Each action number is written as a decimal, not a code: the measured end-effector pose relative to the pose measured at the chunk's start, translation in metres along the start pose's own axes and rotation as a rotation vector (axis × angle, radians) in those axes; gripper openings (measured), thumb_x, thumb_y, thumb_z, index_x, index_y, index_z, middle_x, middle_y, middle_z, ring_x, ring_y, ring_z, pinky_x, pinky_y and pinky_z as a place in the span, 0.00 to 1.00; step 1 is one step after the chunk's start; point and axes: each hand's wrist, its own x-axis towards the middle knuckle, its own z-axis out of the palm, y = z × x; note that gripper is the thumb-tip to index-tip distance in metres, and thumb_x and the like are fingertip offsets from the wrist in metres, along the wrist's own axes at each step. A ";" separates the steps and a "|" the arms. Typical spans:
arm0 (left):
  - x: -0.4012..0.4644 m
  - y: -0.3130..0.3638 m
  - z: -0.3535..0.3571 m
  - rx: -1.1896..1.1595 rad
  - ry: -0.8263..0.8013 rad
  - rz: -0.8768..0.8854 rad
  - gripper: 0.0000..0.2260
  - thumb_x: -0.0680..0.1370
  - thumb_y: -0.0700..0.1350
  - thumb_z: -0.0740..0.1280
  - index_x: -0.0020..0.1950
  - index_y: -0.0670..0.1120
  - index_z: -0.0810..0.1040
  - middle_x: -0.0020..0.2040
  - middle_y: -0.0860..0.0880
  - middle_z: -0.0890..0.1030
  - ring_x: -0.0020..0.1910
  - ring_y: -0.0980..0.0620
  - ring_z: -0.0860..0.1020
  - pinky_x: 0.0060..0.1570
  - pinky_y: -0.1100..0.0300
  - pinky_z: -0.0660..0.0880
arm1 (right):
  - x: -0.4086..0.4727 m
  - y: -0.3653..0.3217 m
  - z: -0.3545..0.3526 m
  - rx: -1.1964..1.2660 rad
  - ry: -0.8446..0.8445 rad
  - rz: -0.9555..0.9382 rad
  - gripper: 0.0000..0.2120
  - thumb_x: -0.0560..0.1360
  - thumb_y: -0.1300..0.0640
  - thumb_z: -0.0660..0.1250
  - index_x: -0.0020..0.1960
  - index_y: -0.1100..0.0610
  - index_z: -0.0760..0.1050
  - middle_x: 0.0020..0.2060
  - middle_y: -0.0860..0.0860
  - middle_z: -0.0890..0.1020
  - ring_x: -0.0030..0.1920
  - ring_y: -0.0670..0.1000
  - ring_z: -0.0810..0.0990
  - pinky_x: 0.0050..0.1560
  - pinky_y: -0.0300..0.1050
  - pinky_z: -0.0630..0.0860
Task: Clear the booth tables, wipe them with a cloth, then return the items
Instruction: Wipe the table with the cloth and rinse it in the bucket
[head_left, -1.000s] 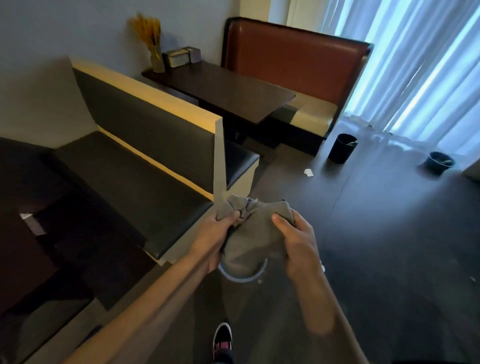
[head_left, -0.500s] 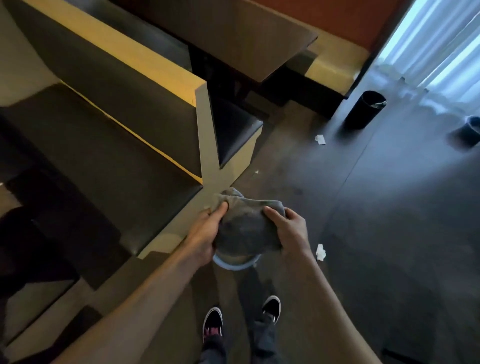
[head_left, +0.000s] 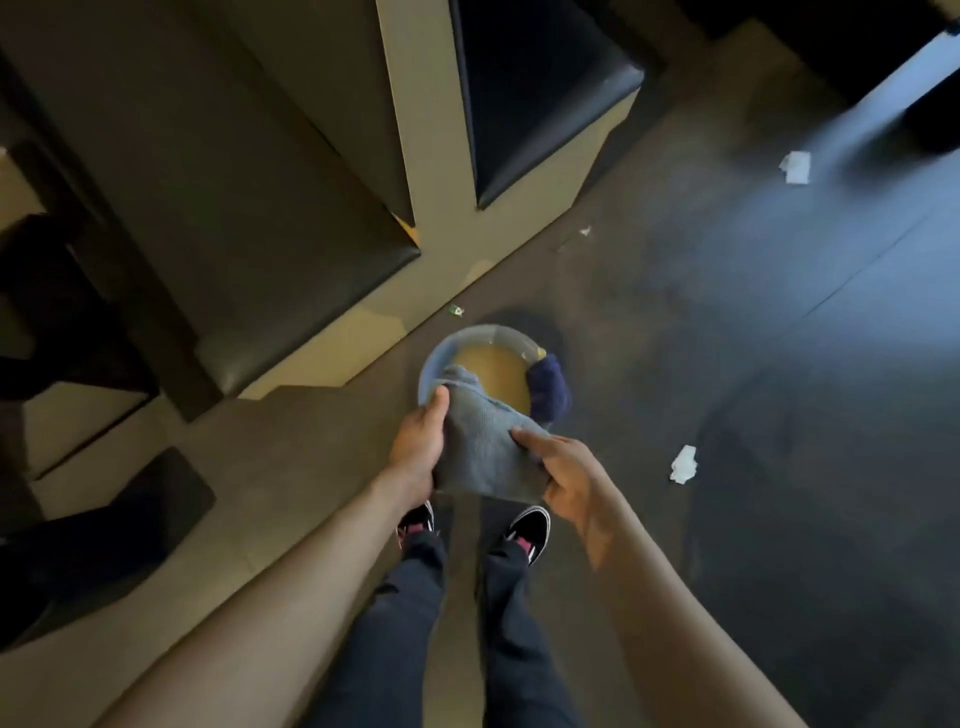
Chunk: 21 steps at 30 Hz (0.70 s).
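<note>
Cloth-handling is what you are doing at this moment: your left hand (head_left: 418, 447) is gripping one side of the grey cloth (head_left: 480, 452), thumb lying along its upper edge, while your right hand (head_left: 563, 478) is pinching the opposite side between thumb and curled fingers. The cloth is hanging bunched between both hands, directly above the near rim of a pale blue basin (head_left: 434, 358) that is sitting on the floor in front of your shoes. Murky brownish water (head_left: 493, 371) is filling the basin, and a dark blue cloth (head_left: 548, 387) is draping over its right rim. Judging by this, you are rinsing or wringing before wiping the booth tables, none of which are showing here. The next move is probably calling for a firm twist over the basin so drips are falling inside, not onto the floor. Paper scraps (head_left: 683, 464) are lying nearby.
</note>
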 end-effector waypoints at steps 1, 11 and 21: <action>0.002 -0.004 -0.001 0.013 0.013 0.008 0.20 0.80 0.61 0.65 0.58 0.45 0.80 0.57 0.46 0.82 0.58 0.47 0.80 0.64 0.48 0.76 | 0.005 0.002 -0.001 -0.039 0.031 0.013 0.11 0.73 0.61 0.76 0.52 0.65 0.81 0.36 0.56 0.84 0.36 0.54 0.83 0.36 0.46 0.80; 0.195 -0.150 -0.001 0.181 0.033 -0.086 0.10 0.81 0.53 0.67 0.50 0.48 0.82 0.52 0.44 0.85 0.54 0.44 0.83 0.61 0.44 0.78 | 0.197 0.114 -0.020 -0.255 0.216 -0.024 0.09 0.74 0.64 0.71 0.42 0.50 0.81 0.40 0.49 0.85 0.45 0.52 0.83 0.48 0.49 0.81; 0.310 -0.241 0.022 0.361 0.149 -0.011 0.10 0.84 0.47 0.62 0.55 0.42 0.78 0.42 0.49 0.78 0.43 0.48 0.76 0.40 0.56 0.71 | 0.319 0.187 -0.039 -0.261 0.263 -0.088 0.06 0.74 0.64 0.71 0.41 0.55 0.82 0.37 0.53 0.83 0.41 0.51 0.81 0.40 0.45 0.77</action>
